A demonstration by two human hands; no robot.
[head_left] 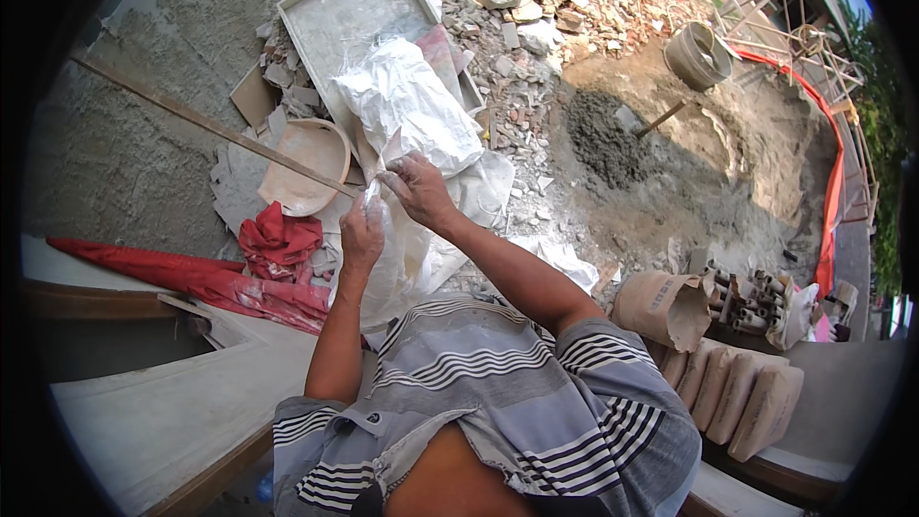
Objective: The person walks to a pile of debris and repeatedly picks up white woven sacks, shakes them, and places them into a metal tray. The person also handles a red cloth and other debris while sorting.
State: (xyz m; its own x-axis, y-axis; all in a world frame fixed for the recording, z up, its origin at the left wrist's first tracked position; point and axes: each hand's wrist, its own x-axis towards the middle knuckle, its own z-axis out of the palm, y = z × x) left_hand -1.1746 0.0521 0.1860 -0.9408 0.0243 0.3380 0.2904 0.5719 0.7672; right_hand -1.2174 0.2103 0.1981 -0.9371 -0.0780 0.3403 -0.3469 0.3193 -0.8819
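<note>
A white plastic sack (407,101) lies crumpled in front of me, partly over a shallow grey rectangular tray (359,0). My left hand (362,232) is closed in a fist on a gathered, twisted bit of the white plastic. Just right of it and slightly farther off, my right hand (421,190) pinches the same gathered plastic with bent fingers. Both hands look dusty. More pale sheeting (397,263) hangs below them, toward my body. What the fingers hide inside the fold I cannot make out.
A long wooden stick (206,124) crosses a tan round basin (306,163) at left, ending near my hands. Red cloth (282,239) lies nearby. Rubble (522,67), wet mortar (603,139) and a grey bucket (697,56) are beyond. Filled paper bags (737,393) stand at right.
</note>
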